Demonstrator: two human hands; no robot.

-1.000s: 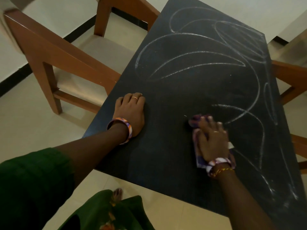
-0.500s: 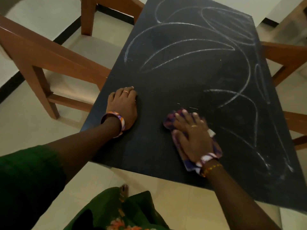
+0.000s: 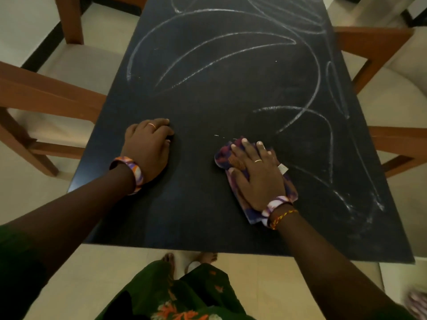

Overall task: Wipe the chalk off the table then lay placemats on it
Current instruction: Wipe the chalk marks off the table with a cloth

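Head view: compared with a second ago, the folded purple patterned cloth (image 3: pixel 255 179) has been drawn nearer to the front edge, and the near part of the matte black rectangular worktop (image 3: pixel 208 100) is seen free of marks. The right hand (image 3: pixel 256 179) is laid flat on the cloth, fingers straight, pressing, not clenching. The left hand (image 3: pixel 147 148) is rested flat on the worktop. White powdery chalk curves (image 3: pixel 219 49) are left farther away and right, so wiping is judged unfinished. No placemats are seen.
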